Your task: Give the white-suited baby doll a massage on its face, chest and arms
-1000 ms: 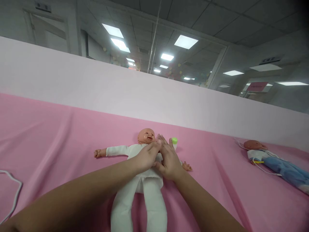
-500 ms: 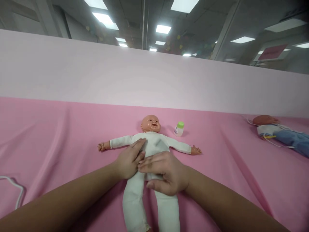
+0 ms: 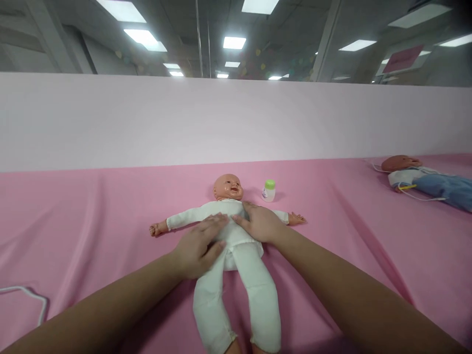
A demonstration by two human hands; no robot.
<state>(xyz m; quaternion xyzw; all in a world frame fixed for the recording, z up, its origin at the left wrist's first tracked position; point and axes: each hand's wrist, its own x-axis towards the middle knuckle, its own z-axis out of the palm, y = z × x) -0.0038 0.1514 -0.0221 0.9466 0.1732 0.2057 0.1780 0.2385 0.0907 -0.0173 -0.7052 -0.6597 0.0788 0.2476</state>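
1 doll (image 3: 238, 235) lies face-up on pink cloth (image 3: 121, 216), long axis running away from the person, head (image 3: 227, 188) farthest. The left hand (image 3: 201, 248) rests open on its trunk; the right hand (image 3: 261, 224), open and apart, touches its chest, nearer the head.

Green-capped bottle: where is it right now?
In the head view, the green-capped bottle stands on the pink sheet, to the right of the white-clad doll's head and just beyond the right hand.
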